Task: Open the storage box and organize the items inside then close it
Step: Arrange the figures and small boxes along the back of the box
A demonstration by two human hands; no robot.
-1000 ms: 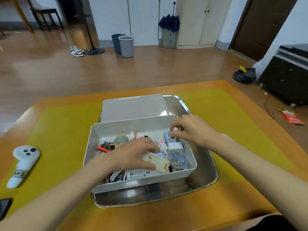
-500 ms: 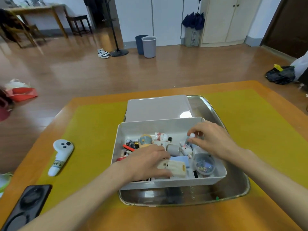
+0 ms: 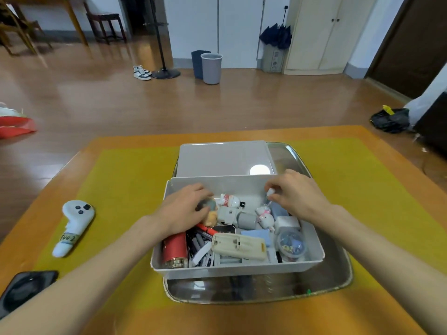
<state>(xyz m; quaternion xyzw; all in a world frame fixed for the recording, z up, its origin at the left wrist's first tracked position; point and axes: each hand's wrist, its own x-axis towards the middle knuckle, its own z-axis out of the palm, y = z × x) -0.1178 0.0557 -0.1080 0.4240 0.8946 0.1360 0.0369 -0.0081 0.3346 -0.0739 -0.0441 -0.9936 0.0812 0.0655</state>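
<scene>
The white storage box (image 3: 242,270) stands open in a metal tray (image 3: 338,274), and its lid (image 3: 222,158) lies flat just behind it. My left hand (image 3: 181,212) is in the box's back left, its fingers curled round a small grey-blue round item (image 3: 208,204). At the back right, my right hand (image 3: 298,194) pinches a small white piece (image 3: 269,191). Loose in the box are a red cylinder (image 3: 174,250), a cream plastic case (image 3: 239,246), a white figurine (image 3: 264,216), a white cube (image 3: 286,223) and a clear round tub of clips (image 3: 291,243).
A white controller (image 3: 72,226) lies on the yellow mat (image 3: 125,189) left of the tray. A black device (image 3: 24,288) sits at the table's near left corner. The orange table edge runs all round the mat.
My left hand has left the cream case at the front and moved to the box's back left, onto the round item. My right hand stays at the back right with its white piece.
</scene>
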